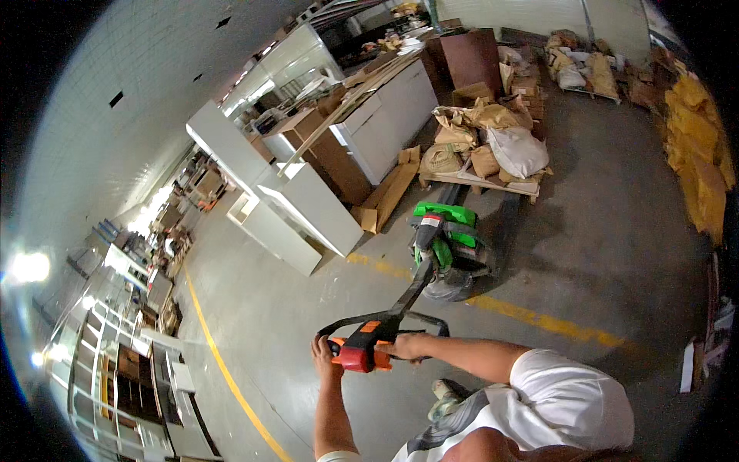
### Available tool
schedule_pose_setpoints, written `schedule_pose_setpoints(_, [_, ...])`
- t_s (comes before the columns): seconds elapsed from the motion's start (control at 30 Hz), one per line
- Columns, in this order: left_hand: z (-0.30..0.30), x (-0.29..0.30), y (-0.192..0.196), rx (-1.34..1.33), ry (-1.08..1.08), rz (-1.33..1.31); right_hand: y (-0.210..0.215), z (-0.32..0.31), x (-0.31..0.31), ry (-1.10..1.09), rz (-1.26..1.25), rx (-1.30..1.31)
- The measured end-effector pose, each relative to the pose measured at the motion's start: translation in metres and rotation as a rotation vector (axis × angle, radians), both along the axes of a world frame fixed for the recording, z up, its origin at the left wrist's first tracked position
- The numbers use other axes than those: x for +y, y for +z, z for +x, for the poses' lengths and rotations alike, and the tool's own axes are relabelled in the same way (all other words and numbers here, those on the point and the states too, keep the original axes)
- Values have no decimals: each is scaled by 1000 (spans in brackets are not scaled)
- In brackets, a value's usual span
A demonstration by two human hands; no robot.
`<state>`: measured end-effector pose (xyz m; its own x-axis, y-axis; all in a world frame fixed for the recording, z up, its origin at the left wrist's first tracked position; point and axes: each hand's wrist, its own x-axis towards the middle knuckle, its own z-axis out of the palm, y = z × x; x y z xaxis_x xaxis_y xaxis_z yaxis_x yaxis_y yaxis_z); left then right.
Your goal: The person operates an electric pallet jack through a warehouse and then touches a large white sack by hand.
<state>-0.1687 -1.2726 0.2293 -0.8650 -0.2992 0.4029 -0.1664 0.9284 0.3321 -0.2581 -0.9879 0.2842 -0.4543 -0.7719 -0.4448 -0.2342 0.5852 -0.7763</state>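
Both my hands are on the control head (362,350) of a green and black powered pallet truck (450,231). My left hand (325,356) closes round the left side of the black, orange and red head. My right hand (408,346) grips its right side, fingers partly hidden. A black tiller arm (414,289) runs from the head up to the truck's body. Two dark forks (506,209) stretch from the body toward a wooden pallet (493,183) loaded with brown sacks and a white sack (520,151). How far the forks reach under it is hidden.
White cabinets (312,204) and a flattened cardboard sheet (391,189) stand left of the pallet. Yellow lines (550,319) cross the grey floor. Yellow sheeting (697,146) lies along the right, more sacks (589,73) sit at the back, and white racks (100,369) line the left.
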Motion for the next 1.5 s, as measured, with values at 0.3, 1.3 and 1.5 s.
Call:
schedule_pose_setpoints(0.3, [-211,-39,-7,-111,-156,-20,-19,-176,-32,-295,170,317])
schedule_pose_setpoints(1.3, [-628,-74,57,-937,-727,-644,23,-462,-44,-401,-57,-92])
schedule_pose_setpoints(1.5, [-641,-94,46,-1005,-934,-672,27,-466,-47,-364,-64,-118])
